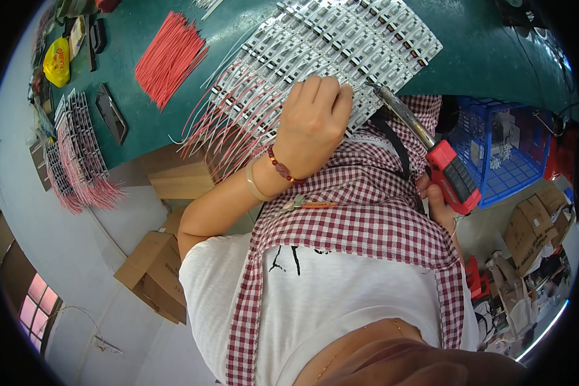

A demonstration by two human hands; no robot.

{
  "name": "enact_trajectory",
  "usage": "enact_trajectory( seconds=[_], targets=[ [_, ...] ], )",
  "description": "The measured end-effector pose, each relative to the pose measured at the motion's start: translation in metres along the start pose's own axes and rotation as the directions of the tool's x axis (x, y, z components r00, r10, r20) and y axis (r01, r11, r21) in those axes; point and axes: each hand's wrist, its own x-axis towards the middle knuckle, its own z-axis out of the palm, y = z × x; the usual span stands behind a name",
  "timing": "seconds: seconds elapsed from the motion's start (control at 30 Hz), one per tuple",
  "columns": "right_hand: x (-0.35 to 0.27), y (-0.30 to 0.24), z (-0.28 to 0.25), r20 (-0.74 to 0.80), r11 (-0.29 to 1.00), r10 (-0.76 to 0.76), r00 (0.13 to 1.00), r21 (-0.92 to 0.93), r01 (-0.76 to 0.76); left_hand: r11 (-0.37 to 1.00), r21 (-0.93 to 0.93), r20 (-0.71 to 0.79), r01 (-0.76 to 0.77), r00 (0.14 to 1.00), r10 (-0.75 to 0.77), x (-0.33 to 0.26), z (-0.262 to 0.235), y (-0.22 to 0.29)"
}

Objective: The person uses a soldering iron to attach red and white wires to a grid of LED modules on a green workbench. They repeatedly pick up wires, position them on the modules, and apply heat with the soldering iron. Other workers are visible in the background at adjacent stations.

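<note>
A large panel of small white metal-looking parts (pixel 354 48) lies tilted at the front of the green table, with red and white wires (pixel 228 122) trailing off its left side. My left hand (pixel 315 122) rests over the panel's near part, its fingers curled closed. Whatever those fingers pinch is hidden beneath them. Low on the right, my right hand (pixel 437 202) grips a soldering iron (pixel 455 177) by its red and black handle. The iron's metal shaft points up and left, its tip close to the panel, right of my left hand.
A bundle of red wires (pixel 170 58) lies on the green table (pixel 231 13), with a dark phone-like object (pixel 111 112) to its left. Wired panels (pixel 80 141) hang over the table's left edge. A blue crate (pixel 508 154) stands right; cardboard boxes (pixel 154 270) sit below left.
</note>
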Motion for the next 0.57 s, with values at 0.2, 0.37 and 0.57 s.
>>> enact_trajectory(
  seconds=[0.2,0.37,0.57],
  targets=[
    [-0.008,0.004,-0.001,-0.017,0.999,0.038,0.999,0.024,-0.037,0.999,-0.034,-0.029,-0.036,0.999,0.035,-0.003,-0.002,0.005],
    [-0.016,0.018,-0.003,0.008,0.995,0.03,1.0,-0.096,-0.029,0.999,-0.038,-0.022,-0.024,0.999,0.023,-0.004,0.003,0.003],
    [-0.015,0.02,0.0,-0.004,0.994,0.079,0.997,-0.07,-0.079,0.999,-0.039,0.002,-0.013,1.0,0.013,-0.004,0.005,0.005]
  ],
)
